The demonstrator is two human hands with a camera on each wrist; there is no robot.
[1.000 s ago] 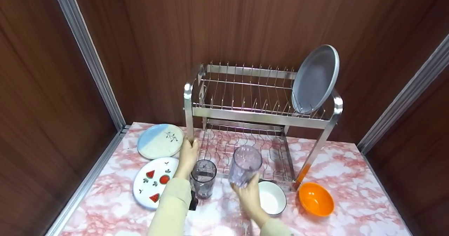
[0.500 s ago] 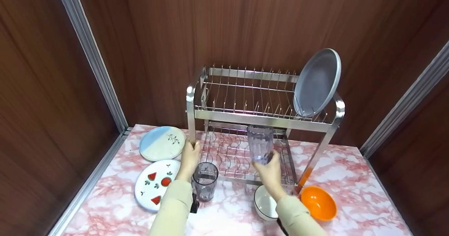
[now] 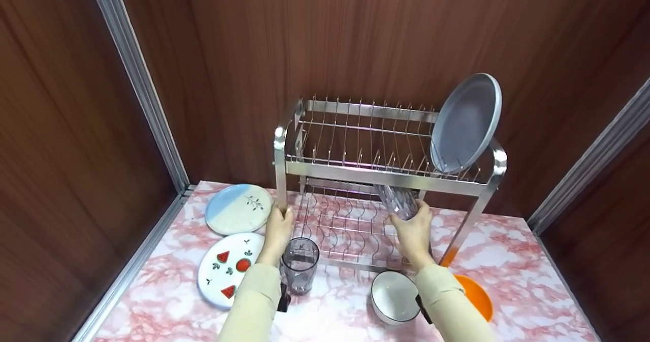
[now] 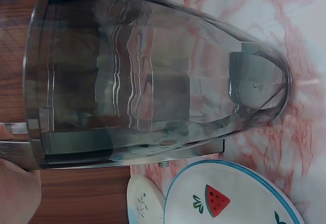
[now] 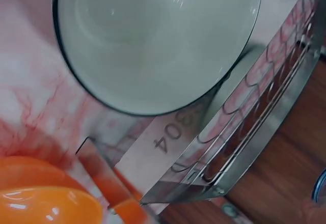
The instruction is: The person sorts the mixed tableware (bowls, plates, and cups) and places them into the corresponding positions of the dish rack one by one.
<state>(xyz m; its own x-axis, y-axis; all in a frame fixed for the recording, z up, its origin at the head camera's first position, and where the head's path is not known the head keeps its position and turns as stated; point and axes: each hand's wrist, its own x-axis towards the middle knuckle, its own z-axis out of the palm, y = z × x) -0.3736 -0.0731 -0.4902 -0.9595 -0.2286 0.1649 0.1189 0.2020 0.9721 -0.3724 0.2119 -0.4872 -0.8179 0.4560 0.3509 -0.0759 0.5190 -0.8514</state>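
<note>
My left hand [image 3: 278, 231] grips the front left post of a two-tier metal dish rack [image 3: 381, 176]. Held by its base in my right hand [image 3: 415, 232], a clear drinking glass [image 3: 400, 203] leans between the tiers, over the right part of the lower one. The top rail hides its far end. A smoky grey glass [image 3: 300, 267] stands upright on the table beside my left forearm and fills much of the left wrist view. Below my right hand, a white bowl with a dark rim [image 5: 153, 46] sits at the rack's front edge.
A grey plate [image 3: 464, 123] stands on edge at the upper tier's right end. Left of the rack lie a blue-and-cream plate [image 3: 233, 212] and a watermelon-patterned plate [image 3: 216, 273]. My right sleeve partly covers an orange bowl [image 3: 479, 296]. Wood-look walls enclose the table.
My right hand has carried the clear glass from in front of the rack, rightward and back, to under the upper tier, tipping it away from me. My left hand stays on the post.
</note>
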